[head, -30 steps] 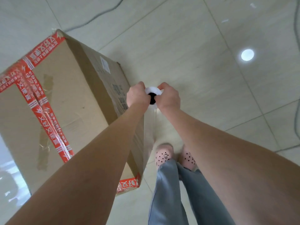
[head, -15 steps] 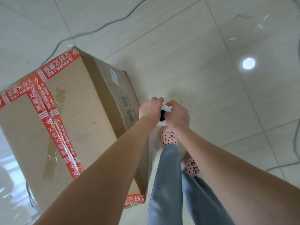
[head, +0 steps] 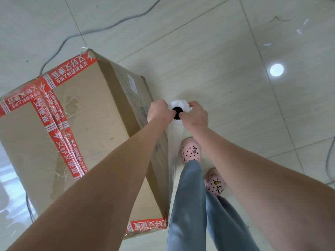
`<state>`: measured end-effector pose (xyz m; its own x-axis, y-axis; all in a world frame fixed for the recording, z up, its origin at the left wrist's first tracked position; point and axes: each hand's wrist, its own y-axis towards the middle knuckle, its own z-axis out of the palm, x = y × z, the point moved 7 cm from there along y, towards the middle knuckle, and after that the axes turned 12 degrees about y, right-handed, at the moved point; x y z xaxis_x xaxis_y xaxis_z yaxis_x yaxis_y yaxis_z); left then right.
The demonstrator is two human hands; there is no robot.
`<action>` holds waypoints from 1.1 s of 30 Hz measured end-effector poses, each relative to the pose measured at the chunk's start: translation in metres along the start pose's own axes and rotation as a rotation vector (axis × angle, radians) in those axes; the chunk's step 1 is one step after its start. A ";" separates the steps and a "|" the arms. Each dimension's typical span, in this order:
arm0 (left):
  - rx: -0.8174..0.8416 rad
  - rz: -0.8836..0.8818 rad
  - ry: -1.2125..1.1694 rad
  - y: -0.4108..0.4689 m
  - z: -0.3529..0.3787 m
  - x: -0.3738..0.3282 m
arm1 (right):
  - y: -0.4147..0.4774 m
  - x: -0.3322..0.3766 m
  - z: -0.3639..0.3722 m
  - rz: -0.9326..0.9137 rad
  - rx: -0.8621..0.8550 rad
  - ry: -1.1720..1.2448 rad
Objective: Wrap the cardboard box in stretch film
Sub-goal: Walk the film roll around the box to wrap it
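A tall cardboard box [head: 87, 127] with red printed tape across its top stands on the tiled floor at the left. Beside its right face I hold an upright roll of stretch film [head: 178, 109], seen from above as a white ring round a dark core. My left hand [head: 159, 111] grips the roll's left side and my right hand [head: 196, 115] grips its right side. A clear sheet of film [head: 172, 160] runs down along the box's right face. The roll's lower part is hidden under my hands.
My legs in grey trousers and pink spotted clogs [head: 191, 151] stand just right of the box. A grey cable [head: 101, 29] snakes over the floor behind the box, another cable [head: 329, 160] lies at the right edge. Pale floor tiles spread to the right.
I have stepped forward along the box's right side, and both hands have carried the roll with them. One foot has moved ahead of the other.
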<state>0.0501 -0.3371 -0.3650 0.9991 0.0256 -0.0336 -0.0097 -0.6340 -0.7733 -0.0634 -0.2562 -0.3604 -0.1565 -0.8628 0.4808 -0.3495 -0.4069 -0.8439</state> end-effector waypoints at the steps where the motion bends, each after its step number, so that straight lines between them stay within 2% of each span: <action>1: 0.000 -0.013 -0.035 0.002 -0.001 0.003 | 0.001 0.005 0.001 -0.019 -0.008 -0.010; 6: -0.024 -0.044 -0.106 0.006 -0.003 0.013 | 0.004 0.023 0.004 -0.063 -0.014 -0.024; 11: -0.123 0.126 0.118 0.002 -0.017 -0.007 | 0.000 0.013 0.010 0.041 -0.052 0.134; 14: -0.126 0.270 0.364 0.007 -0.024 -0.023 | 0.005 0.017 0.015 0.027 -0.027 0.092; 18: -0.076 0.283 0.461 0.018 -0.034 -0.029 | 0.011 0.033 0.015 -0.015 -0.007 -0.016; 22: -0.058 0.213 0.340 0.030 -0.046 -0.026 | 0.022 0.053 0.013 -0.059 -0.006 -0.073; 26: -0.024 0.065 0.068 0.043 -0.049 -0.010 | 0.030 0.071 0.012 -0.127 -0.063 -0.009; 29: -0.013 -0.035 -0.138 0.048 -0.055 0.003 | 0.031 0.075 0.019 -0.084 -0.057 -0.044; 33: 0.053 -0.089 -0.168 0.048 -0.053 0.011 | 0.037 0.082 0.027 -0.060 -0.025 0.024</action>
<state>0.0624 -0.4084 -0.3692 0.9753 0.2110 -0.0655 0.0715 -0.5818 -0.8102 -0.0644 -0.3502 -0.3586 -0.1567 -0.8292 0.5366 -0.3822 -0.4501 -0.8071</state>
